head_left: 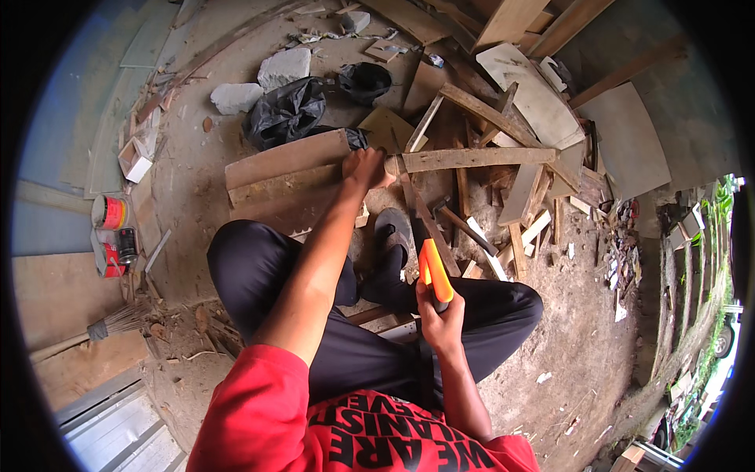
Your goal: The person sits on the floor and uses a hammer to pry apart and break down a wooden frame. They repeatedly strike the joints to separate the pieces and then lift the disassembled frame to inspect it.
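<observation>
Head view. Left hand (368, 168): fingers curled down on wood, at the left end of the visible run of a long, narrow, pale-brown timber beam (480, 159). Right hand (442, 318): closed around the bright orange handle of a dark-bladed handsaw (433, 269). Saw lies in front of the person, handle toward the body; blade reaches up to the beam just right of the left hand. Whether its teeth are in the wood: cannot tell. Beam extends rightward over a heap of loose boards (519, 193). Left of the hand: stacked brown boards (291, 157).

Containers. Crumpled black plastic bag (285, 112) behind the boards, contents hidden; smaller black plastic bundle (365, 82) to its right, contents likewise hidden. At far left, a red-and-orange round can (115, 212), a black can (126, 245) and a red-and-white can (112, 261) sit close together; contents not discernible. Above them, a small white-sided open box (135, 165); interior unclear.
</observation>
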Demonstrator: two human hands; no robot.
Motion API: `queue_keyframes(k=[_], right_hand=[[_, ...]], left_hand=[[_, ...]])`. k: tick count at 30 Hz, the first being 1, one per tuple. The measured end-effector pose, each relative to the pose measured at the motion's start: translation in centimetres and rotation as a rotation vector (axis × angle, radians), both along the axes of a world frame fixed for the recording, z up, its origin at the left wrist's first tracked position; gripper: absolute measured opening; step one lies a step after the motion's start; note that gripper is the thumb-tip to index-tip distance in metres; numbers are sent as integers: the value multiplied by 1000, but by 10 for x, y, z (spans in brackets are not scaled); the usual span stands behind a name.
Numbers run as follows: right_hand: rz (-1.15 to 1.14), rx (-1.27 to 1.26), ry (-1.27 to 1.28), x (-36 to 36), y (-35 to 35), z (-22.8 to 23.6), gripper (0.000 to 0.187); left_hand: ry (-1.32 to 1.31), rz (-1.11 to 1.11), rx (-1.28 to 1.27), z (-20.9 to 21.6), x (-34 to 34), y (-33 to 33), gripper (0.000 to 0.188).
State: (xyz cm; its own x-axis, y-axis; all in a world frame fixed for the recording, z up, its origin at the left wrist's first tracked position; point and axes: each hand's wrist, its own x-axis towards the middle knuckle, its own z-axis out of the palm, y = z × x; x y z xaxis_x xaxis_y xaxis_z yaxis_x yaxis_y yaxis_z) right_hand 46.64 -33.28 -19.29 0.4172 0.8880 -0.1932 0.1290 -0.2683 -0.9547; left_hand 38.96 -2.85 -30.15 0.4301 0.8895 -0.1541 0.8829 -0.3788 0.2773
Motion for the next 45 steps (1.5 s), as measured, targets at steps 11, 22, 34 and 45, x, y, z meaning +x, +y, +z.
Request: queue_keyframes(k=[11,22,34,45], right_hand=[[12,-59,-26,-2,-37,16,15],[-66,13,-84,13,80,-40,26],[-25,-102,-41,-2,-59,-1,19],[20,-95,-88,-13,-40,48,18]], left_hand=[[35,-55,-10,-4,-3,7,54],[17,-33,9,-17,-1,3,35],[50,-80,32,4,-1,3,36],[7,-33,62,-8,-1,11,45]])
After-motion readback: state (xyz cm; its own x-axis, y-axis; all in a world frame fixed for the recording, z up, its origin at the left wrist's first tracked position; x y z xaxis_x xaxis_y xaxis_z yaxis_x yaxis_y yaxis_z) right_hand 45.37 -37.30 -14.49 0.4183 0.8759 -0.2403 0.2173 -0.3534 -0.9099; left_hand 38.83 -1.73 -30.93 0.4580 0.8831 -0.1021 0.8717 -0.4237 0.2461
